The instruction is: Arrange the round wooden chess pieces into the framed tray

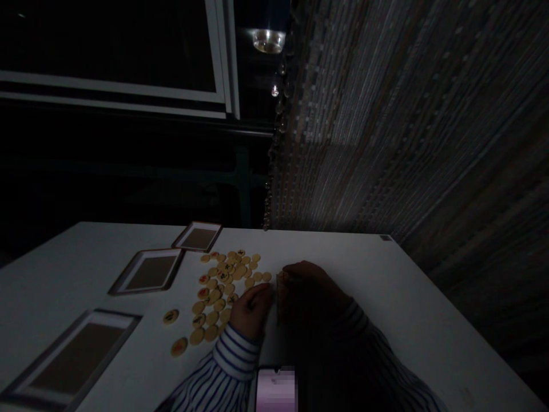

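Round wooden Chinese chess pieces (218, 305) lie spread on the white table, some with red or black characters showing, others blank side up. My left hand (251, 309) is at the right edge of this spread, its thumb and fingers pinched together; whatever they hold, if anything, is hidden. Just across a small gap, my right hand (315, 289) curls over a tan edge (281, 279) that looks like grouped pieces, but deep shadow hides most of it. Both wrists are in striped cuffs.
Three framed, shallow rectangular trays (150, 270) with brown middles stand along the table's left side. A phone (274, 392) with a lit pinkish screen is at the near edge. Behind the table hangs a beaded string curtain (343, 143), beside a dark window (223, 57).
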Demonstrator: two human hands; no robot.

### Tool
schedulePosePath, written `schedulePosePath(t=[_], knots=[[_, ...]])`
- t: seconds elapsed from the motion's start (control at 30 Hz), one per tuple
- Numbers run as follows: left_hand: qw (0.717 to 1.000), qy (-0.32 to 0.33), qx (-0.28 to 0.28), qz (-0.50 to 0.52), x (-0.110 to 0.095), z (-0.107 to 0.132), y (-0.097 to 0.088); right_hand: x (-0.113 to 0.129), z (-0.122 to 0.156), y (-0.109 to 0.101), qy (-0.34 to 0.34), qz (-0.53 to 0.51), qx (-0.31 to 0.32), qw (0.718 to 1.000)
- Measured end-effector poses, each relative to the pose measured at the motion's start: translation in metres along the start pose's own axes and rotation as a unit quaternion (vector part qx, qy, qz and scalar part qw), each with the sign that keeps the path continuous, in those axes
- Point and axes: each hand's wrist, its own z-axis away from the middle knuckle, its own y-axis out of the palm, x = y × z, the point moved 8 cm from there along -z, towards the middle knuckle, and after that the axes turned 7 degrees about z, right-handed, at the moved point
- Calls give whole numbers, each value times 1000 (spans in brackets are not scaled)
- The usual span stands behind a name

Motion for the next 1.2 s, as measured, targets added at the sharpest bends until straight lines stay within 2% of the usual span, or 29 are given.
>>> schedulePosePath(t=[0.1, 0.23, 0.4, 0.57, 0.77, 1.03, 1.2], knots=[[996, 61, 36, -51, -3, 1, 6, -10, 4, 1, 22, -19, -4, 1000], [970, 154, 92, -161, -9, 6, 16, -22, 7, 10, 46, -2, 31, 998], [945, 228, 93, -215, -17, 11, 19, -32, 9, 19, 85, 55, 75, 992], [914, 278, 124, -269, -18, 15, 26, -25, 11, 22, 89, 105, 101, 985], [900, 289, 128, -301, -17, 17, 28, -17, 10, 23, 83, 156, 140, 974], [894, 297, 132, -309, -14, 16, 28, -14, 8, 23, 90, 169, 131, 973], [908, 277, 108, -294, -14, 16, 25, -16, 9, 25, 102, 176, 141, 969]])
